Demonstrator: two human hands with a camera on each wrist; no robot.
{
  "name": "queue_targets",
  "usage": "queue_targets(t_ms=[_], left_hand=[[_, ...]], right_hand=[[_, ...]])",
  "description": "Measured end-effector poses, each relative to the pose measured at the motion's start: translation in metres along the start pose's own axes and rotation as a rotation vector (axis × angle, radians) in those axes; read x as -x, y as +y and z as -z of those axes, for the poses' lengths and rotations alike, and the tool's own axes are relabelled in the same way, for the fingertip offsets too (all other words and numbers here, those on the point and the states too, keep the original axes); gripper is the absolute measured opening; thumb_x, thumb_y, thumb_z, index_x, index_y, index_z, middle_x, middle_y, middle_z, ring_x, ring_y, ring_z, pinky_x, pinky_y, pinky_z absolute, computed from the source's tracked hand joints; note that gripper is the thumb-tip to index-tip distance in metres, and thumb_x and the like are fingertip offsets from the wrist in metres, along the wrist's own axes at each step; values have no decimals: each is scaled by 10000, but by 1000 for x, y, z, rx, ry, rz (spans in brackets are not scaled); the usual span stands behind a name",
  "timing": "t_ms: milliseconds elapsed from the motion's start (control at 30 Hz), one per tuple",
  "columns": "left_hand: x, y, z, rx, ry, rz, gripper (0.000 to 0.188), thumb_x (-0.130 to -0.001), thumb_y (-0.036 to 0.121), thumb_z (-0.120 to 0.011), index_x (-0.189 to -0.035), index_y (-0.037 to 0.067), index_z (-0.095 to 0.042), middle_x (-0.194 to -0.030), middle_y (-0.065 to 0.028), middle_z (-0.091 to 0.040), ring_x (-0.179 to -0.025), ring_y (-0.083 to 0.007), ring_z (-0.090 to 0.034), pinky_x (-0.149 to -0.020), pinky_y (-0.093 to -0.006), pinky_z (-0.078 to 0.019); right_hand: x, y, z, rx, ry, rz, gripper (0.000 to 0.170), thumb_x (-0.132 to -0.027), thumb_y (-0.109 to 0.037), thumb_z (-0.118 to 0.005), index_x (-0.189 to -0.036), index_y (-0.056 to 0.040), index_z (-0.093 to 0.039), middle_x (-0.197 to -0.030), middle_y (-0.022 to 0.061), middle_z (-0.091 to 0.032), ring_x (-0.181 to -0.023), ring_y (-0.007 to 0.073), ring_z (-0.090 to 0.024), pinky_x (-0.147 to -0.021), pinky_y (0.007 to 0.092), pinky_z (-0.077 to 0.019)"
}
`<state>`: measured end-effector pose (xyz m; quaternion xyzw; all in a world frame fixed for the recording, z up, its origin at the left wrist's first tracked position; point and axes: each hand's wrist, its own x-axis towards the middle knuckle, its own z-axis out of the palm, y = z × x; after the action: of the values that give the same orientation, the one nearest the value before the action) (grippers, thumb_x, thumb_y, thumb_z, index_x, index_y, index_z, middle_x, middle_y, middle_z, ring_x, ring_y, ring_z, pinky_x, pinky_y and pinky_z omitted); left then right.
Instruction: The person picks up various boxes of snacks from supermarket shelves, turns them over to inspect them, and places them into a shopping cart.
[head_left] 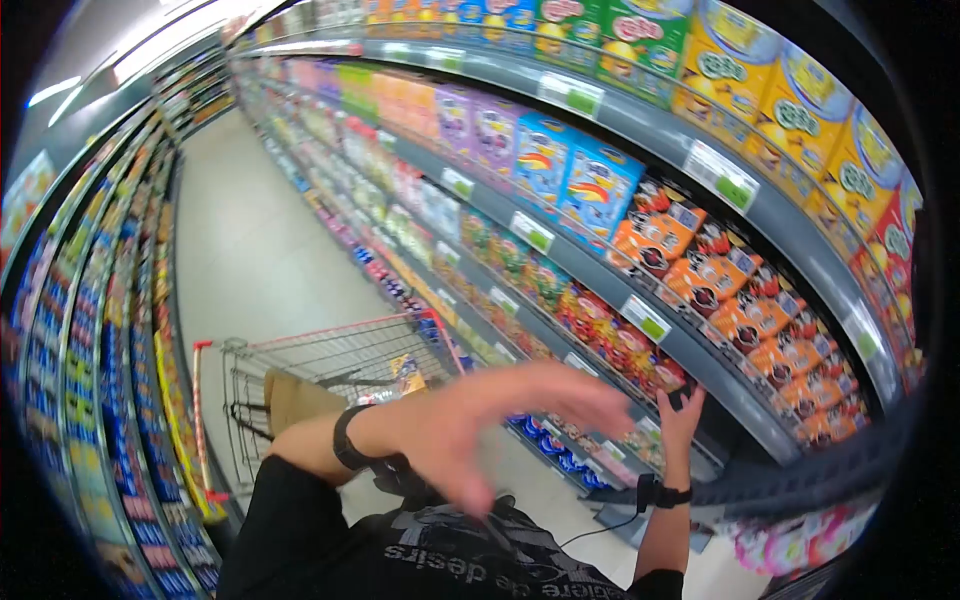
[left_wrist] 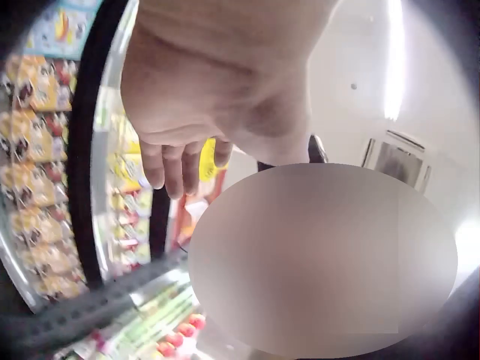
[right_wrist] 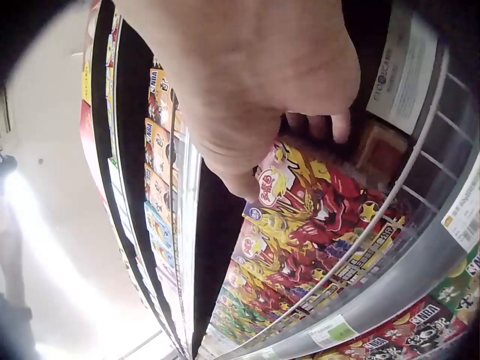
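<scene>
My left hand (head_left: 495,420) is raised in the air before the shelves, fingers apart and blurred in the head view. In the left wrist view its loosely bent fingers (left_wrist: 172,169) hold nothing. My right hand (head_left: 682,415) reaches into a lower shelf at the end of a row of red and yellow snack packs (right_wrist: 292,199). Seen from the right wrist, the thumb (right_wrist: 241,184) lies at the top corner of the nearest pack. The other fingers (right_wrist: 340,126) bend down past its back edge, partly in shadow; the pack stands in line with the others.
A wire shopping cart (head_left: 330,345) with a brown bag (head_left: 300,400) stands at my left. Orange packs (head_left: 710,280) fill the shelf above my right hand, blue packs (head_left: 600,185) beside them. A wire rail (right_wrist: 420,161) edges the lower shelf. Another shelf row (head_left: 100,330) lines the aisle's left.
</scene>
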<state>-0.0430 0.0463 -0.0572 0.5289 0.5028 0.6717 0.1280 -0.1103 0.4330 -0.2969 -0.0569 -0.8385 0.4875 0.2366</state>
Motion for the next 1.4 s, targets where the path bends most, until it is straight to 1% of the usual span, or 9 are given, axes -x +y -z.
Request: queue_targets(t_ms=[100,267,433,667,767,900,1033,1200,1400], left_hand=[[-42,41,-38,169,-185,-186,1077,-724,698,-676,-1444,-11,-301,-1429,-171,-416,-1301,-310,-445,-1072,-451,-350],[-63,54,-79,328,-277,-334,1064,-728,694,-675,-1441,-8,-311,-1429,-173,-419,-1303,-318,-441,-1071,-454,-350],[-65,54,-100,398,-323,-402,1051,-732,690,-673,-1438,-5,-321,-1428,-176,-422,-1305,-325,-438,-1069,-457,-350],[-50,63,-104,441,-346,-453,1033,-737,685,-671,-1433,-1,-334,-1427,-179,-426,-1308,-336,-432,-1067,-461,-350],[-39,69,-95,444,-344,-465,1026,-740,682,-669,-1431,1,-340,-1427,-181,-427,-1309,-340,-430,-1066,-463,-351],[-11,83,-74,333,-275,-446,1015,-743,679,-668,-1429,3,-348,-1427,-183,-430,-1311,-347,-427,-1065,-465,-351],[31,67,-27,-18,-115,-306,1005,-746,676,-667,-1426,5,-355,-1426,-185,-432,-1312,-353,-424,-1063,-468,-351],[117,-10,32,-498,122,204,547,-920,315,-615,-1385,75,-456,-1406,-148,-462,-1314,-325,-426,-1049,-427,-385],[219,-104,58,-575,335,340,604,-887,233,-645,-1408,54,-398,-1415,-181,-428,-1287,-332,-439,-1032,-404,-405]], right_hand=[[-7,10,-5,-125,-38,-81,857,-784,-150,-764,-1458,16,-262,-1474,224,-307,-1358,324,-335,-1088,435,-328],[-28,48,-8,-134,-91,56,873,-755,-132,-771,-1449,35,-267,-1472,234,-318,-1381,339,-295,-1144,380,-189],[-28,40,2,61,-77,-17,827,-754,-101,-765,-1425,54,-307,-1474,232,-334,-1379,323,-311,-1137,364,-205],[-35,59,14,-160,-134,98,735,-756,-22,-745,-1380,73,-368,-1388,204,-452,-1289,297,-435,-1101,361,-281],[-12,12,12,-433,-48,131,616,-761,65,-704,-1317,56,-439,-1321,159,-496,-1196,243,-512,-1025,333,-377],[9,40,9,-305,56,101,542,-765,81,-686,-1261,46,-469,-1206,137,-545,-1108,229,-547,-977,323,-409],[49,-12,9,-221,106,267,508,-787,55,-669,-1256,41,-474,-1194,155,-549,-1096,240,-547,-968,335,-419],[88,-32,-24,-269,51,234,488,-790,15,-698,-1234,39,-495,-1185,140,-554,-1094,245,-552,-961,349,-436],[148,-112,-115,-434,-373,72,661,-719,-52,-783,-1281,30,-444,-1201,112,-541,-1107,210,-537,-961,343,-436]])
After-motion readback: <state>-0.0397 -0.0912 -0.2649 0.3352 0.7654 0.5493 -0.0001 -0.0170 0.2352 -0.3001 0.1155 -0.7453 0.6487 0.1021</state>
